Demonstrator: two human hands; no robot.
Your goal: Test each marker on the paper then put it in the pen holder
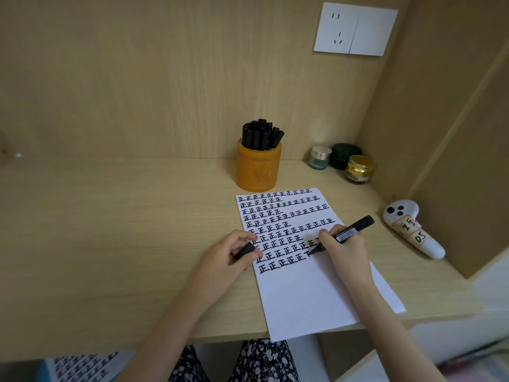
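The right hand (344, 250) has its grip curled round a black marker (351, 230), whose tip touches the paper (303, 293) on the bench (110, 230). The left hand (234, 256) pinches the cap (245, 250) in its grip at the paper's left edge. The orange pen holder (259, 168), holding more markers, stands just behind the paper.

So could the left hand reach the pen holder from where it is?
Probably yes. The left hand lies at the left edge of the paper, and the desk between it and the pen holder looks bare. But it pinches a cap, so it could not grip well.
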